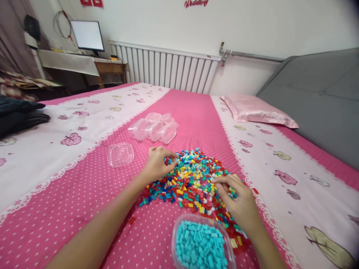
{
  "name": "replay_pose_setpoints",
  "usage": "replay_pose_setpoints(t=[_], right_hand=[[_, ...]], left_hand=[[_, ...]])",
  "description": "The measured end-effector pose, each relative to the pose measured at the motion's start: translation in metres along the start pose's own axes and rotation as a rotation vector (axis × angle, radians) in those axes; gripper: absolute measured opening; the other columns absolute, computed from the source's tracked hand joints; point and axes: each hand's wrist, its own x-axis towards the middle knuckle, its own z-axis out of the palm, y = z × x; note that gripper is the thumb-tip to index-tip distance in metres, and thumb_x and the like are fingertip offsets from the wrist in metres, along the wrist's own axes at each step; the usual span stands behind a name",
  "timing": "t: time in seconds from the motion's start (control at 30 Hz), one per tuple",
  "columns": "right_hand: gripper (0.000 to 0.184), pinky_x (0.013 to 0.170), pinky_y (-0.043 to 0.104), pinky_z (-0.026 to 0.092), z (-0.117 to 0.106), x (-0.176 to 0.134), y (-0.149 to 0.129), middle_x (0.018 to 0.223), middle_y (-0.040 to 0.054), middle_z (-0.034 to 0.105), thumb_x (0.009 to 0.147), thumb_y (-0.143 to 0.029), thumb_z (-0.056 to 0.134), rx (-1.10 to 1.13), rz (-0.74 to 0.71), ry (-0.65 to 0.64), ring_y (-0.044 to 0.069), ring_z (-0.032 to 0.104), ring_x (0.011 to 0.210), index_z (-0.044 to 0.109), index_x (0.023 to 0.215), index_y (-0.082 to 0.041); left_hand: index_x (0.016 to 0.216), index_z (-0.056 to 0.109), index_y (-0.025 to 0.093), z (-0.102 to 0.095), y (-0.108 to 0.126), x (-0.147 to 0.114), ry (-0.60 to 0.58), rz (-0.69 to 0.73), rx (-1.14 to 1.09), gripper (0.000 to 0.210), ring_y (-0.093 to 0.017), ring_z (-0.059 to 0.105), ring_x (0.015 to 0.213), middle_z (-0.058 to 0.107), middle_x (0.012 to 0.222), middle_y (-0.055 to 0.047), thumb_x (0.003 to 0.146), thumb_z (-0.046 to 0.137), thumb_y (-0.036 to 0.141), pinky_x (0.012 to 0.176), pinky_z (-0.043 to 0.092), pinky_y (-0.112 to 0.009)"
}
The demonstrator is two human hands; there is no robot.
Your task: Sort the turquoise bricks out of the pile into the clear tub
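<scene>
A loose pile of small toy building bricks (193, 183) in red, blue, yellow, teal, green and white lies on the bed. My left hand (158, 163) is at the pile's left far side, thumb and forefinger apart, with bricks showing between them. Over the right side is my right hand (238, 196), its thumb and forefinger drawn together at the tips; what they hold, if anything, is too small to make out. Close to me stands a clear plastic tub (174, 239) full of turquoise bricks (199, 244).
A clear lid (121, 154) lies left of the pile. Several clear containers (154, 129) are grouped behind it. A pink pillow (256, 109) rests at the right by the grey headboard (316, 86). Dark cloth (21, 116) is at the left edge. Two red bricks (131, 220) lie apart.
</scene>
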Motion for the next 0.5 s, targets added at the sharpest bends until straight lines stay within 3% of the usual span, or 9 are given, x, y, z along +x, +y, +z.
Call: replay_pose_setpoints(t=[0.17, 0.23, 0.33, 0.5], right_hand=[[0.011, 0.079, 0.034, 0.047, -0.002, 0.002, -0.016, 0.078, 0.0003, 0.064, 0.095, -0.028, 0.065, 0.090, -0.015, -0.195, 0.020, 0.061, 0.079, 0.072, 0.103, -0.026], [0.007, 0.080, 0.034, 0.048, -0.002, 0.003, -0.020, 0.085, 0.0015, 0.069, 0.093, -0.031, 0.069, 0.149, -0.022, -0.284, 0.021, 0.064, 0.084, 0.071, 0.095, -0.024], [0.014, 0.078, 0.033, 0.049, -0.002, 0.002, -0.024, 0.088, 0.0020, 0.072, 0.092, -0.036, 0.072, 0.193, 0.002, -0.299, 0.020, 0.066, 0.085, 0.069, 0.087, -0.023], [0.014, 0.080, 0.033, 0.048, -0.007, 0.002, -0.029, 0.089, 0.0011, 0.074, 0.091, -0.038, 0.073, 0.241, -0.005, -0.312, 0.019, 0.067, 0.087, 0.070, 0.091, -0.024]], left_hand=[[0.088, 0.076, 0.027, -0.004, 0.042, -0.018, -0.174, 0.249, -0.265, 0.010, -0.020, 0.064, 0.090, 0.077, 0.089, 0.002, 0.084, 0.067, 0.029, 0.103, 0.035, -0.041], [0.088, 0.074, 0.027, -0.002, 0.056, -0.024, -0.211, 0.295, -0.329, 0.008, -0.019, 0.064, 0.088, 0.076, 0.087, 0.002, 0.084, 0.067, 0.029, 0.102, 0.035, -0.039], [0.091, 0.069, 0.025, 0.000, 0.066, -0.030, -0.214, 0.302, -0.402, 0.011, -0.018, 0.064, 0.088, 0.075, 0.086, 0.003, 0.082, 0.071, 0.030, 0.099, 0.036, -0.036], [0.084, 0.065, 0.023, 0.003, 0.068, -0.030, -0.180, 0.364, -0.442, 0.017, -0.016, 0.062, 0.080, 0.071, 0.079, 0.004, 0.085, 0.073, 0.037, 0.094, 0.037, -0.033]])
